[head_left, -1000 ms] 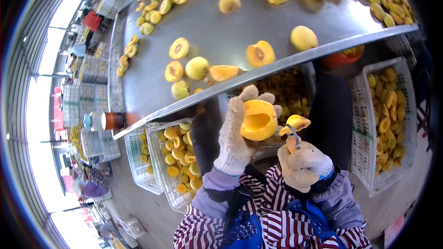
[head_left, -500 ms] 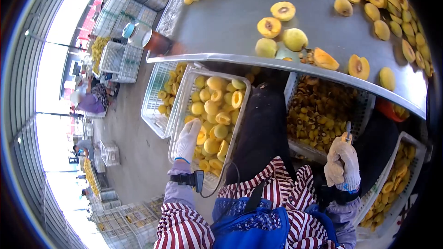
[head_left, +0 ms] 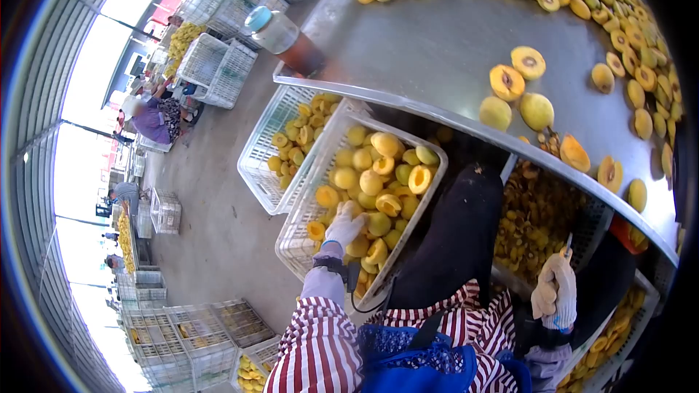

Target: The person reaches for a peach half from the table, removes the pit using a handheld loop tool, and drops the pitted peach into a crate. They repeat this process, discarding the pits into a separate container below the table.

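My left hand [head_left: 346,225], in a white glove, rests on the yellow peach halves [head_left: 370,183] that fill a white plastic crate [head_left: 297,227] on my left. Its fingers reach down among the fruit and look apart, with nothing plainly gripped; the tips are partly hidden. In a soiled white glove, my right hand [head_left: 555,292] is closed around a small knife-like tool [head_left: 569,241], its narrow metal end pointing up. That hand is beside a crate of dark pits and scraps [head_left: 535,222], below the table edge.
The metal table [head_left: 408,44] carries halved peaches [head_left: 528,62] and a larger pile [head_left: 633,36] at right. A blue-lidded bottle [head_left: 280,35] stands at its left corner. Another fruit crate [head_left: 255,164] is beside mine. Stacked crates [head_left: 193,335] and a seated person [head_left: 154,122] are farther left.
My left hand has moved from the crate's left side inward onto the peach halves. The view has shifted left, so the table and crates appear farther right. My right hand still holds the tool.
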### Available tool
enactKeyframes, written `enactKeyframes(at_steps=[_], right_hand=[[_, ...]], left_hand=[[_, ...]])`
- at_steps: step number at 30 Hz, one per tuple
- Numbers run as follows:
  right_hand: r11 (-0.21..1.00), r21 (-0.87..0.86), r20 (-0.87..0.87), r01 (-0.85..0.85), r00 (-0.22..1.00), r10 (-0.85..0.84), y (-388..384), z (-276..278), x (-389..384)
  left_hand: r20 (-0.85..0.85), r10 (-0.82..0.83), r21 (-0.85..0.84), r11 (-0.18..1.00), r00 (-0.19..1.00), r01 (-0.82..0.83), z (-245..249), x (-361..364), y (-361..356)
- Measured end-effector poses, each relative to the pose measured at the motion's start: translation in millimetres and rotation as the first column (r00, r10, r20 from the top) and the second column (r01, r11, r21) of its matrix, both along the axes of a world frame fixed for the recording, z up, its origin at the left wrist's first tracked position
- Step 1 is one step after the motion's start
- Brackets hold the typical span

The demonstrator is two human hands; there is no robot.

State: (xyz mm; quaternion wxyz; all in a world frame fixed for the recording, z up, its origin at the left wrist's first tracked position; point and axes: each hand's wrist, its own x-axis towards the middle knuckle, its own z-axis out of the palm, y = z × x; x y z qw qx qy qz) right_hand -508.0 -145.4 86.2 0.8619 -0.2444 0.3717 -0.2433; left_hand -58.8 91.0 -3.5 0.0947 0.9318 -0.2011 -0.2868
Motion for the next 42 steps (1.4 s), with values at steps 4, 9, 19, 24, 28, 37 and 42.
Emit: enactKeyframes(at_steps=[4, 9, 19, 24, 28, 37, 42], right_hand=[[0.999, -0.038, -0.133, 0.028, 0.991, -0.033, -3, -4, 26], [0.993, 0.084, -0.088, -0.08, 0.992, 0.087, -8, -16, 36], [0.964, -0.115, -0.189, -0.241, 0.958, 0.217, -5, 37, 46], [0.981, -0.11, -0.193, -0.16, 0.972, 0.137, -5, 40, 41], [0.971, -0.109, -0.17, -0.213, 0.966, 0.193, -9, 40, 35], [0.972, -0.191, -0.189, -0.134, 0.977, 0.098, -7, 50, 12], [0.964, -0.157, -0.143, 0.214, 0.961, -0.237, -6, 60, 14]], left_hand=[[0.171, -0.031, -0.244, 0.967, 0.985, 0.073, 45, 4, -37], [0.414, -0.175, -0.735, 0.515, 0.894, 0.441, 111, -29, -148], [0.437, -0.74, -0.3, 0.416, 0.512, 0.858, 189, -180, -348], [0.221, -0.854, -0.246, 0.419, 0.472, 0.874, 154, -239, -400], [0.283, -0.787, -0.323, 0.46, 0.548, 0.827, 155, -244, -398], [-0.153, -0.563, -0.834, 0.514, 0.812, 0.199, 164, -229, -374], [-0.062, -0.766, -0.902, 0.317, 0.64, 0.293, 205, -260, -287]])
